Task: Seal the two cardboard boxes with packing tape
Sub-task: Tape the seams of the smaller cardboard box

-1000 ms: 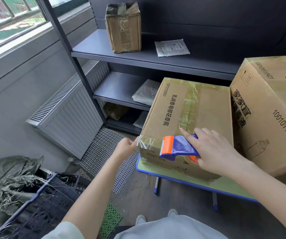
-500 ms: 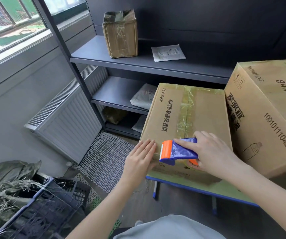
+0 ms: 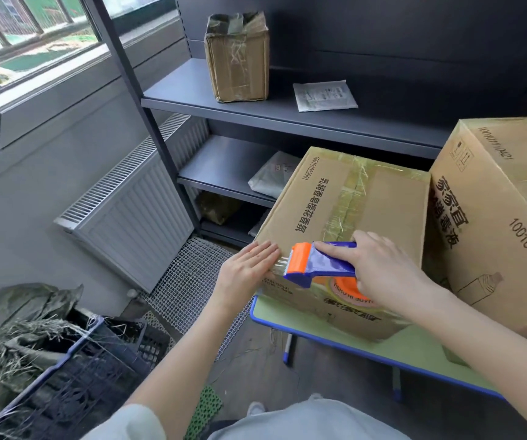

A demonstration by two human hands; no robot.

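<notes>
Your right hand point(image 3: 379, 274) grips the tape dispenser point(image 3: 316, 265) at the near edge of the smaller cardboard box point(image 3: 383, 211), which stands on the table point(image 3: 319, 325); the larger box point(image 3: 510, 217) stands just right of it. Your left hand point(image 3: 249, 268) lies flat on its near-left corner, pressing the packing tape point(image 3: 282, 264). Risk: slackened pressure lets the tape lift or wrinkle.

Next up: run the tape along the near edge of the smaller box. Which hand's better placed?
Right. The right hand grips the tape dispenser on the smaller box, with tape stretched from its orange end. The left hand lies flat on the corner, likely pinning the tape end.
</notes>
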